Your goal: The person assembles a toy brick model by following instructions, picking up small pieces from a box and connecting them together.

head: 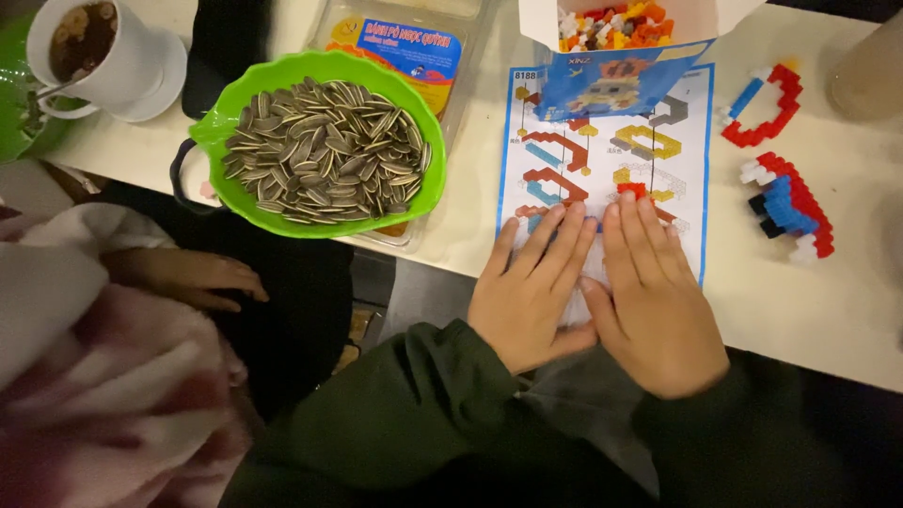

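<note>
My left hand [529,287] and my right hand [651,299] lie flat, side by side, on the lower part of a printed instruction sheet [607,155] with coloured brick diagrams. The fingers of both point away from me and hold nothing. Above the sheet stands an open cardboard box [616,56] filled with small orange, yellow and white bricks. To the right of the sheet are two part-built brick pieces: a red and blue ring shape [764,105] and a red, blue, white and black block [790,205].
A green leaf-shaped bowl [218,127] of striped sunflower seeds sits at the left over a clear plastic snack tray [414,42]. A white cup [89,52] on a saucer stands far left. Another person's hand [193,277] and pink sleeve are at the lower left.
</note>
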